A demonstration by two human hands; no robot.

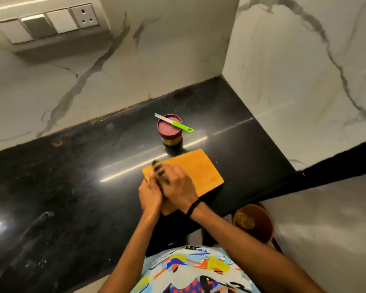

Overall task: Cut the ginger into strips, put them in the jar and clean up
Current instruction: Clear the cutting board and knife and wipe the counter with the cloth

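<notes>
Knife (173, 123), green handle, lies across round maroon jar lid (167, 129), tip far-left. Right hand (178, 185) released, flat on smooth orange board (201, 170); left hand (149, 193) grip unclear, blurred.

The right grip (178, 187) is blurred over the near left corner of the board (199, 172) and hides fingers of the left grip (149, 196). What they hold cannot be told.

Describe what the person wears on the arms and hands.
Both forearms are bare, with no sleeves showing. The right hand has a thin black band round its wrist; the left hand wears nothing visible. A multicoloured patterned shirt shows below.
</notes>
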